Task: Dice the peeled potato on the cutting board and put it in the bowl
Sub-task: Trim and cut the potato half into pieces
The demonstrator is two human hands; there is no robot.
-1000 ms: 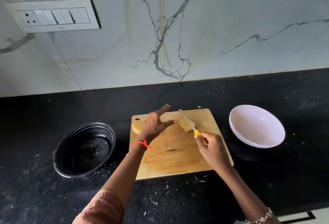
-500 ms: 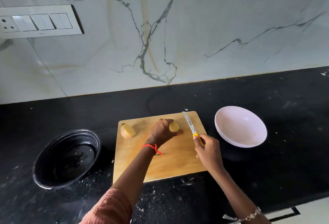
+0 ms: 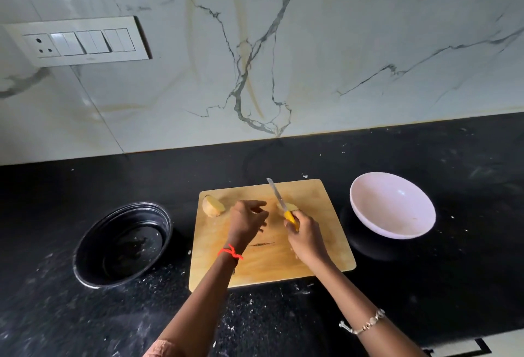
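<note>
2 potato halves on board (image 3: 312, 243), centre frame: spare half (image 3: 213, 205) parked left, working half (image 3: 293, 206) under knife (image 3: 273, 189), gripped by right hand (image 3: 307, 239) for slicing; left hand (image 3: 246, 219) loose, empty, beside it; bowl (image 3: 392, 206) empty, frame right

Cutting board (image 3: 312, 260): pale wood, rectangular, rounded corners, flat on black table (image 3: 425, 285); dark streak near middle.
Potato, left piece (image 3: 213, 205): peeled, pale yellow half, near board's far left corner, well apart from other piece.
Potato, right piece (image 3: 292, 207): smaller, pale yellow, at far centre of board, under knife blade.
Knife (image 3: 280, 201): yellow handle gripped in right hand (image 3: 307, 236), narrow blade pointing toward wall, lying across right piece.
Bowl (image 3: 368, 215): white, round, on table just right of board.
</note>
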